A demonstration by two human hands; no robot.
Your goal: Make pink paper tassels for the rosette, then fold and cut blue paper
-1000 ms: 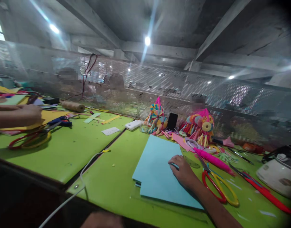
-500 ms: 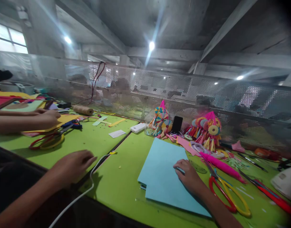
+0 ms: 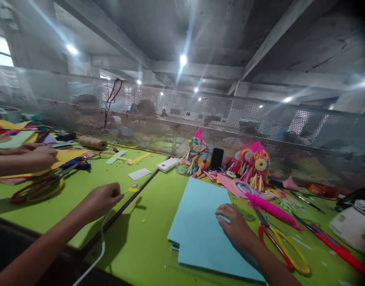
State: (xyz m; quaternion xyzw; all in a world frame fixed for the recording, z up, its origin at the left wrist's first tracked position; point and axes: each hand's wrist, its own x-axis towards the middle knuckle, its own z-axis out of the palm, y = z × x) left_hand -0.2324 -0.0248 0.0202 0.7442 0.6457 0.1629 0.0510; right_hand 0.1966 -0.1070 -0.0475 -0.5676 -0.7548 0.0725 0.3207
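Note:
My left hand (image 3: 100,198) is raised a little above the green table (image 3: 140,242), its fingers pinched on the end of a white cable (image 3: 102,238) that trails down to the near edge. To the right, my right hand (image 3: 234,224) rests palm down on a stack of light blue paper sheets (image 3: 197,222), fingers lying on the top sheet. Red and yellow scissors (image 3: 285,250) lie just right of that hand.
Another person's hands (image 3: 36,157) rest on yellow paper at the left, with scissors (image 3: 36,186) nearby. Colourful paper ornaments (image 3: 254,161), a black phone (image 3: 216,159), a white power bank (image 3: 167,164) and a twine spool (image 3: 93,142) line the mesh partition. A white appliance (image 3: 352,222) stands far right.
My left hand came into view, reached to the white cable and pinched its end, lifting it off the table. My right hand has stayed on the blue paper.

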